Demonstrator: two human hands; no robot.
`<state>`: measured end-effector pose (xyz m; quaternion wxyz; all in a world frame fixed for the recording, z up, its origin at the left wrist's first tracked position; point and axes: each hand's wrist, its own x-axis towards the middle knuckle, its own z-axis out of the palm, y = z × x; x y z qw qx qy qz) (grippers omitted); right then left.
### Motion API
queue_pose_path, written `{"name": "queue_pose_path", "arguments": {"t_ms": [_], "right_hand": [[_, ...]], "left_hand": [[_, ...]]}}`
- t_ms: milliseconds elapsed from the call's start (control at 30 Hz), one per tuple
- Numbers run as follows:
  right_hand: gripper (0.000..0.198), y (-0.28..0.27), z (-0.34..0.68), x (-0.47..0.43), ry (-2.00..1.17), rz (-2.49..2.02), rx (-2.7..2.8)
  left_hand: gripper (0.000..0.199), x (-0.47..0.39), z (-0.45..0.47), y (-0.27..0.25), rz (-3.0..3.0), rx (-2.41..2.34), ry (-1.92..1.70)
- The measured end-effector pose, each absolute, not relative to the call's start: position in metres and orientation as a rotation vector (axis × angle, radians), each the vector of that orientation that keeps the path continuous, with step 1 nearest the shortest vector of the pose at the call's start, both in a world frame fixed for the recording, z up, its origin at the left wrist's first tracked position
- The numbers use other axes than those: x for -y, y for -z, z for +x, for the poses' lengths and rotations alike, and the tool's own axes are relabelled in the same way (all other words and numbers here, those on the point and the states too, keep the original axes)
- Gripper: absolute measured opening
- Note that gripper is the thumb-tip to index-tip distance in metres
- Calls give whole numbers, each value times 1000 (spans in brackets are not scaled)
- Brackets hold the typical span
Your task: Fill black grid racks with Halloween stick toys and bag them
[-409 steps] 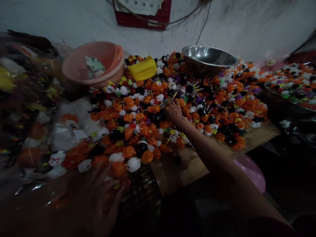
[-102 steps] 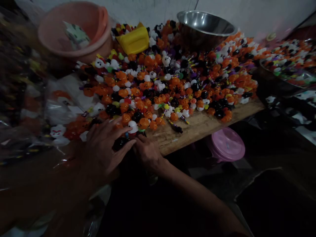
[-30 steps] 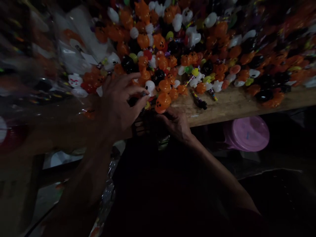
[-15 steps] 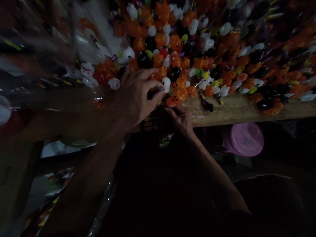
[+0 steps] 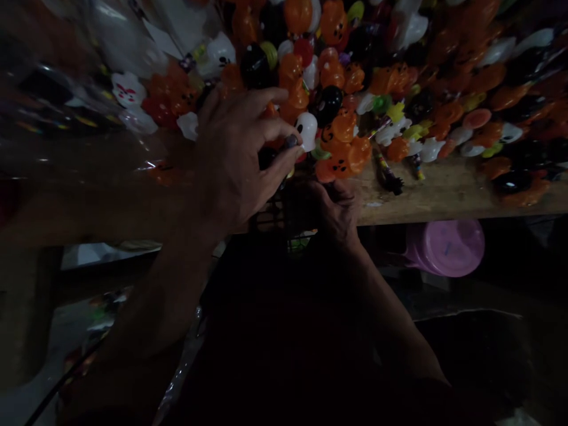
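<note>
My left hand [image 5: 242, 154] is over the front of the wooden table, thumb and forefinger closed on a small dark grey piece [image 5: 291, 141]. Just beyond those fingertips is a white ghost figure [image 5: 306, 131] with black eyes. Lower and to the right, at the table edge, my right hand [image 5: 339, 210] has its fingers curled together. Whatever they may hold is hidden in shadow. Orange pumpkin-faced figures [image 5: 341, 164] lie right above its fingertips. A dark grid-like rack or basket [image 5: 268, 216] shows faintly between the two hands.
A heap of orange, black and white Halloween figures [image 5: 448, 112] covers the far part of the wooden table [image 5: 426, 195]. Clear plastic bags [image 5: 128, 41] lie at the left. Below the edge on the right is a pink plastic dipper [image 5: 452, 248].
The view has moved closer, so the figures look larger. Both hands keep nearly the same pose, the left still pinching the small dark grey piece.
</note>
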<state>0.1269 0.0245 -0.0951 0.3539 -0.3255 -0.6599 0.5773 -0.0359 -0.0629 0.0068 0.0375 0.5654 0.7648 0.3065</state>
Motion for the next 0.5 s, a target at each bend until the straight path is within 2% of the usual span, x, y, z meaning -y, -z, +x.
{"name": "queue_pose_path", "arguments": {"t_ms": [133,367,500], "right_hand": [[20,98,129,-22,-1423,-857,1660],[24,99,130,-18,-1092,-786,2000],[19,97,127,-20,-899,-654,2144]], "left_hand": [[15,63,-36,-6,1747,-2334,-977],[17,65,-36,-5,1758,-2344,-987],[19,64,-38,-6,1717,-2332,-931]]}}
